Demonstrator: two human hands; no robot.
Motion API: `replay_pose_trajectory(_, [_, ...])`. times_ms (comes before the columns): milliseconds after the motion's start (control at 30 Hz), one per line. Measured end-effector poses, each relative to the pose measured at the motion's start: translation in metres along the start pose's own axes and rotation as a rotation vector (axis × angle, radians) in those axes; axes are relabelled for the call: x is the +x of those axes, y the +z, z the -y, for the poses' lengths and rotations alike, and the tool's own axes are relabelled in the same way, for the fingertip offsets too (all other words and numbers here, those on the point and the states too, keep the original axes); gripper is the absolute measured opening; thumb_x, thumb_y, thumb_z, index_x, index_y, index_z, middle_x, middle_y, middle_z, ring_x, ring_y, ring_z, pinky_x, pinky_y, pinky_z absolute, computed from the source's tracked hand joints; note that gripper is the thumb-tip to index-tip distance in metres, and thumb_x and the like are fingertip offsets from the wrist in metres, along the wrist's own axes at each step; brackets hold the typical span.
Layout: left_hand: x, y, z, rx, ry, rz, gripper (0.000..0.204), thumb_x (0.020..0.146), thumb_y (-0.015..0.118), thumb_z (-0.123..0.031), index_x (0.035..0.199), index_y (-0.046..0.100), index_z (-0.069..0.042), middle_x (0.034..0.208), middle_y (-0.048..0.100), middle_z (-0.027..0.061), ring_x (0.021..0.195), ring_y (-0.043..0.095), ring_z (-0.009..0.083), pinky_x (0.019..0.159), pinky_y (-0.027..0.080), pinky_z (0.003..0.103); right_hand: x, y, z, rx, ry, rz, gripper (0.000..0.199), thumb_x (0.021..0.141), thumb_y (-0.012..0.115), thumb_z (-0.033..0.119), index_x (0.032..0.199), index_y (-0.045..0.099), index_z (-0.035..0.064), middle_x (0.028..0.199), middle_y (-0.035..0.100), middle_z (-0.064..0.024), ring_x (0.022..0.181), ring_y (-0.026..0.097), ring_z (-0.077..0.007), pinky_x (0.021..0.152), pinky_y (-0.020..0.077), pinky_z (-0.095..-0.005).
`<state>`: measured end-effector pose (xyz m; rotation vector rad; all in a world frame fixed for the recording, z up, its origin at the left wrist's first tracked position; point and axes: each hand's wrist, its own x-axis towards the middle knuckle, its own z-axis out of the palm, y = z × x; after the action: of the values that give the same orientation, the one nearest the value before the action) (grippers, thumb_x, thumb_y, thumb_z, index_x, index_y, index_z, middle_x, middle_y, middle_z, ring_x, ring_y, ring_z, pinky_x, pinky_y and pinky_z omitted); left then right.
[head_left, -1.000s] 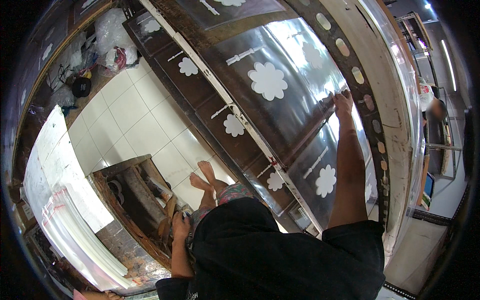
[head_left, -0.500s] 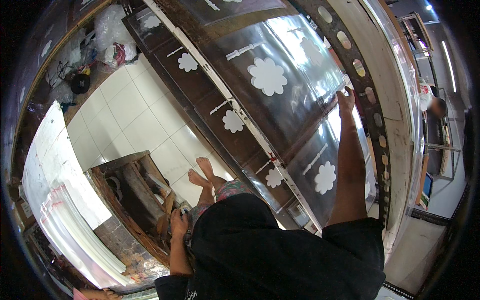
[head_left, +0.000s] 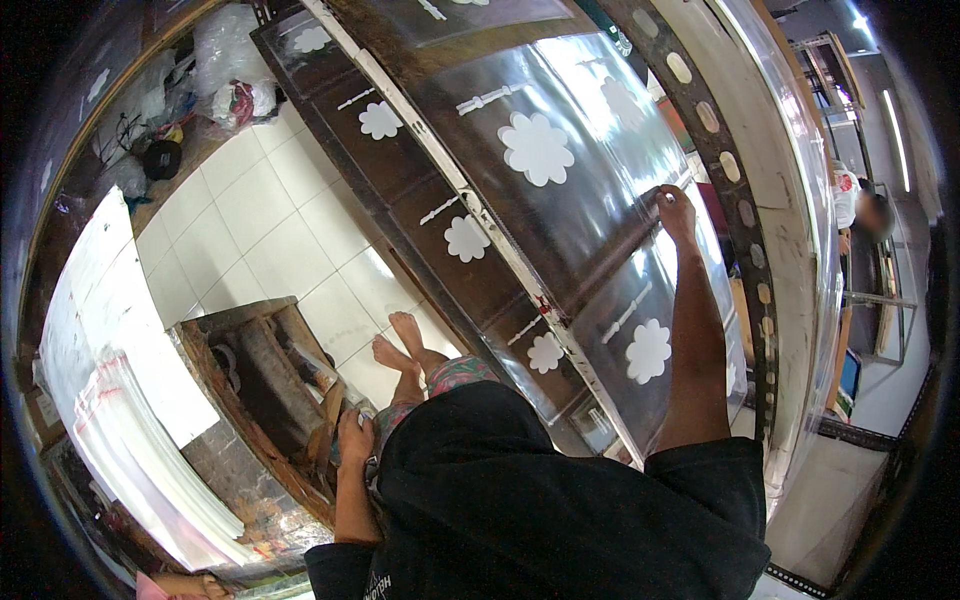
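My right hand [head_left: 676,212] is stretched out over a table with its fingers curled. A small pale spot shows at the fingers; what they hold, if anything, I cannot make out. Below the hand lies a shiny clear plastic sheet [head_left: 600,215] printed with a white flower shape [head_left: 536,150]. A second clear sheet [head_left: 610,335], with another white flower [head_left: 648,351], lies nearer me, beside my right forearm. Down at my left side, my left hand [head_left: 355,437] is closed beside my thigh, near a worn wooden box [head_left: 240,375]; its grip is partly hidden.
A pale rail [head_left: 455,175] runs along the table's edge, with a lower dark surface beside it. A slotted metal beam [head_left: 715,125] crosses at the right. Stacked white sheets [head_left: 150,460] lie at left. Plastic bags [head_left: 228,50] sit far left. Another person [head_left: 848,205] is at far right.
My right hand has drawn slightly left and back from the sheet's far side, and its fingers have curled in. My left hand has barely moved.
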<state>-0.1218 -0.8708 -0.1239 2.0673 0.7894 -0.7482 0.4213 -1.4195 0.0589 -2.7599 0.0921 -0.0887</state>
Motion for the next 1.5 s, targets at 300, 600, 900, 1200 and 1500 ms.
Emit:
replay_pose_trajectory(300, [-0.011,-0.005,0.004,-0.033,-0.048,-0.038,0.043,0.093,0.058,-0.022,0.128,0.059,0.004,0.139,0.052,0.0277,0.133,0.046,0.0422,0.113,0.036,0.045,0.006,0.022,-0.023,-0.315,-0.163,-0.173,0.03,0.09,0.062,0.019,0.118,0.068,0.0078,0.115,0.07,-0.0176,0.107,0.066,-0.033,0.095,0.0498,-0.0408])
replay_pose_trajectory(600, [-0.019,-0.006,0.0,-0.226,0.07,-0.31,0.047,0.094,0.059,-0.025,0.131,0.057,0.004,0.144,0.047,0.0281,0.135,0.043,0.0425,0.115,0.034,0.046,0.059,0.043,0.042,-0.08,-0.579,-0.337,0.025,0.094,0.057,0.009,0.117,0.066,0.0018,0.119,0.067,-0.0128,0.115,0.061,-0.0266,0.1,0.0461,-0.0374])
replay_pose_trajectory(900, [-0.071,-0.086,-0.068,-0.4,0.317,-0.768,0.042,0.094,0.057,-0.023,0.126,0.06,0.005,0.134,0.056,0.0261,0.125,0.053,0.04,0.107,0.043,0.044,-0.032,0.077,0.325,0.885,-0.57,0.283,0.031,0.102,0.054,0.016,0.126,0.06,-0.003,0.126,0.063,-0.0127,0.116,0.061,-0.0229,0.101,0.0476,-0.0349])
replay_pose_trajectory(1200, [-0.125,-0.122,-0.061,-0.35,0.157,-1.071,0.039,0.092,0.063,-0.017,0.127,0.059,0.0,0.138,0.053,0.0207,0.127,0.051,0.0371,0.106,0.043,0.043,-0.219,0.138,0.476,0.951,-0.805,0.921,0.025,0.102,0.056,0.011,0.122,0.062,-0.0013,0.114,0.067,-0.0096,0.102,0.066,-0.0206,0.093,0.0522,-0.0331])
replay_pose_trajectory(1500, [-0.147,-0.114,-0.05,-0.305,0.142,-1.21,0.04,0.088,0.068,-0.015,0.123,0.06,0.002,0.134,0.055,0.0203,0.118,0.055,0.0379,0.104,0.044,0.045,-0.3,0.176,0.45,0.909,-0.64,1.215,0.027,0.101,0.057,0.011,0.123,0.06,-0.0045,0.112,0.066,-0.0122,0.101,0.067,-0.0201,0.092,0.0525,-0.0315])
